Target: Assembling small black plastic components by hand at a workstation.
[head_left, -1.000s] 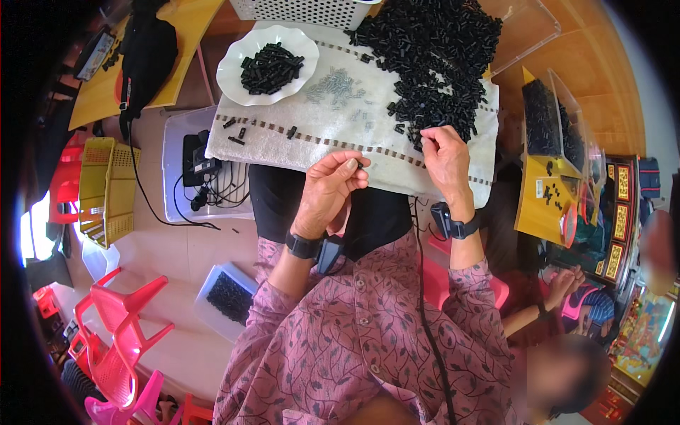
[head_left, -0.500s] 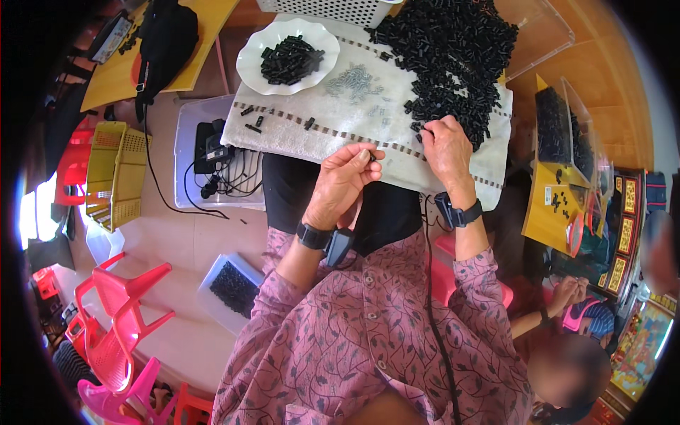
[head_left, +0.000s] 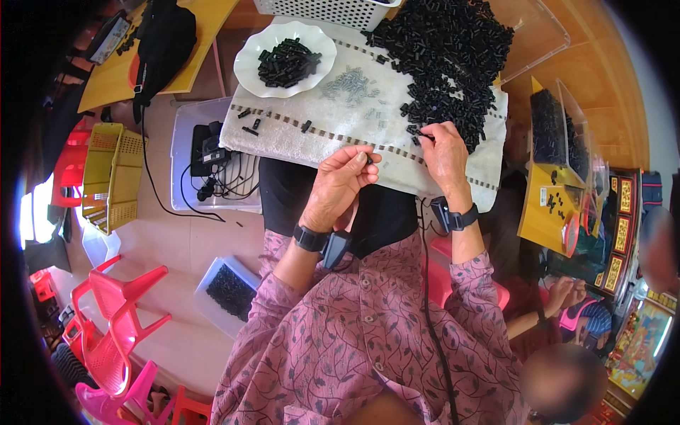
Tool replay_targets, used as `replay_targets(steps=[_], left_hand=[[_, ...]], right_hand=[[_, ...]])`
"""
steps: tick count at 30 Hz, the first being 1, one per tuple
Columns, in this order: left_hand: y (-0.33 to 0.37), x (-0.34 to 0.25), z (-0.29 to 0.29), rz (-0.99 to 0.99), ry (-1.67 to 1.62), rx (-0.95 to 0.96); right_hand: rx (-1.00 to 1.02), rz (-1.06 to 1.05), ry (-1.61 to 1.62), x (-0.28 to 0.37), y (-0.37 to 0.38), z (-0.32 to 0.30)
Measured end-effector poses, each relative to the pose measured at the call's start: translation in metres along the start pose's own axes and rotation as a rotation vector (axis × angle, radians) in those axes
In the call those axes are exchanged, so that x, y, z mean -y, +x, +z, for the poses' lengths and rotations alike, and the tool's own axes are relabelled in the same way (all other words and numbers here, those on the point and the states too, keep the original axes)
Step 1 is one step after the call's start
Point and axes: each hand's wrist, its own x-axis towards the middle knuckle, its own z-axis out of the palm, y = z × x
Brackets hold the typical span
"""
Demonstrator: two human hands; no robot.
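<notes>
My left hand is over the near edge of the white cloth, its thumb and fingers pinching a small black plastic piece. To its right, my right hand reaches the near left edge of a big heap of black plastic pieces. Its fingers are bent together around one small black piece at the fingertips, partly hidden. A white scalloped plate at the far left of the cloth holds more black pieces. Small clear bits lie scattered beside the plate, and several loose black pieces lie nearer.
A white perforated basket stands at the far edge. Below the cloth's left side is a clear bin with cables. A tub of black bits and pink chairs are on the floor. Another person sits at right.
My right hand's fingers have closed in slightly at the heap's edge. My left hand keeps its pinch on the small piece. The whole view has shifted a little.
</notes>
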Motion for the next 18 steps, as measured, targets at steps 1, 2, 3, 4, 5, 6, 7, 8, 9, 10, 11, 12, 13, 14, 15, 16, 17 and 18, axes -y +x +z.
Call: replay_targets(steps=[1,2,3,4,5,6,7,8,9,10,11,12,13,14,15,16,17,18], left_hand=[[0.000,0.000,0.000,0.001,-0.004,0.004],[0.000,0.000,0.000,0.001,-0.003,0.005],[0.000,0.000,0.000,0.000,-0.004,0.004],[0.001,0.001,0.001,-0.002,-0.005,0.004],[0.001,0.001,0.001,-0.002,-0.004,0.005],[0.000,0.000,0.001,-0.003,-0.012,0.009],[0.000,0.000,0.001,-0.002,-0.020,0.013],[0.000,0.000,0.002,-0.001,-0.020,0.012],[-0.001,-0.001,0.004,-0.004,-0.021,0.007],[-0.001,-0.002,0.006,-0.005,-0.023,0.001],[-0.001,-0.003,0.007,-0.003,-0.023,0.000],[0.000,-0.003,0.009,0.003,-0.032,0.015],[-0.001,-0.004,0.009,0.009,-0.042,0.027],[-0.002,-0.005,0.009,0.013,-0.043,0.022],[-0.003,-0.006,0.009,0.020,-0.055,0.018],[-0.003,-0.006,0.008,0.025,-0.067,0.017],[-0.003,-0.006,0.009,0.026,-0.068,0.013],[-0.003,-0.006,0.010,0.031,-0.084,0.020]], right_hand=[[-0.004,-0.018,-0.013,0.000,0.000,0.000],[-0.005,-0.018,-0.013,0.001,0.001,-0.001],[0.002,-0.012,-0.029,0.002,0.001,0.000],[0.009,-0.005,-0.047,0.002,0.002,-0.001],[0.008,-0.004,-0.047,0.002,0.002,0.000],[0.010,-0.009,-0.052,0.002,0.003,0.000],[0.013,-0.014,-0.058,0.002,0.004,0.001],[0.013,-0.015,-0.057,0.003,0.004,0.001],[-0.031,-0.046,-0.045,0.005,0.003,0.001],[-0.074,-0.077,-0.033,0.006,0.002,0.001],[-0.072,-0.079,-0.032,0.007,0.001,0.000],[-0.081,-0.067,0.117,0.009,-0.001,0.000],[-0.086,-0.055,0.268,0.014,-0.003,-0.003],[-0.081,-0.057,0.270,0.021,-0.007,-0.005],[-0.027,0.041,0.451,0.030,-0.011,-0.007],[0.027,0.143,0.629,0.038,-0.016,-0.010],[0.065,0.151,0.683,0.041,-0.020,-0.012],[0.070,0.150,0.684,0.047,-0.025,-0.013]])
